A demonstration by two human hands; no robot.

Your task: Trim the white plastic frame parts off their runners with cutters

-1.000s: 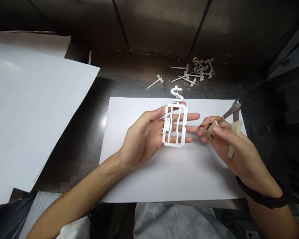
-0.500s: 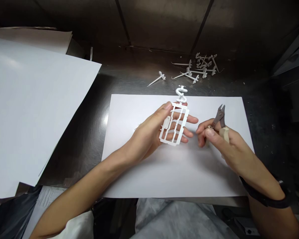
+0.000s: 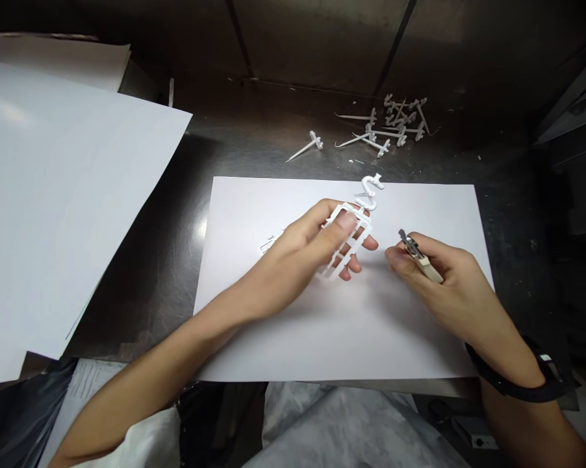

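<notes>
My left hand point(image 3: 312, 240) grips a white plastic frame point(image 3: 352, 246) with long slots, thumb on its face and fingers behind. A curled S-shaped stem point(image 3: 368, 192) sticks up from the frame's far end. Closed around a pair of side cutters point(image 3: 422, 260) with pale handles, my right hand point(image 3: 436, 276) is a little to the right of the frame, not touching it. The cutters' jaws point up and left. Another small white plastic part point(image 3: 269, 243) lies on the white sheet point(image 3: 351, 338), partly hidden behind my left hand.
Several white T-shaped plastic offcuts point(image 3: 400, 123) lie in a heap at the back of the dark metal table point(image 3: 254, 130). One separate T-shaped offcut point(image 3: 305, 146) lies left of them. Large white sheets point(image 3: 78, 162) are stacked at the left.
My left hand has turned the frame, and its thumb now lies across the frame's face. In my right hand the cutters have tilted from upright to pointing left.
</notes>
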